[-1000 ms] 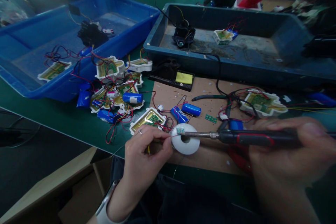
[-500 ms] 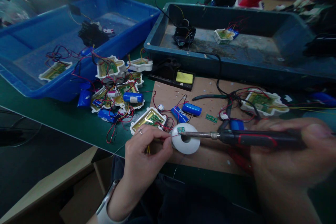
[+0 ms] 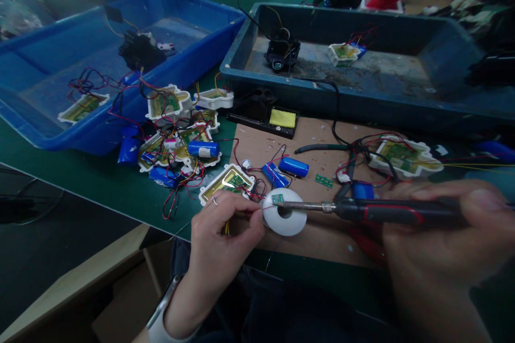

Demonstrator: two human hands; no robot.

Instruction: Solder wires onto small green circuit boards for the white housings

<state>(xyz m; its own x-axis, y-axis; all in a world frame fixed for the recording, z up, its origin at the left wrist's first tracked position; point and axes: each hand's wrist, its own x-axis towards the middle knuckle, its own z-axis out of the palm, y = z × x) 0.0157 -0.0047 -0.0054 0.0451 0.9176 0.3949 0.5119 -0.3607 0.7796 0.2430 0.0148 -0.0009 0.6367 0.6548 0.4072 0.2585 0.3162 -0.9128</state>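
The view is dim, hazily bright at upper left, the right grip (image 3: 440, 246) blurred, edges stretched.

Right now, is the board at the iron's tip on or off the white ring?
On: the circuit board rests on the white ring, whose face shows around it.

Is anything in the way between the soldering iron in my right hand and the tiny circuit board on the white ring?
Nothing visible does: the soldering iron has its tip at the circuit board, and your left hand is on the board's opposite side.
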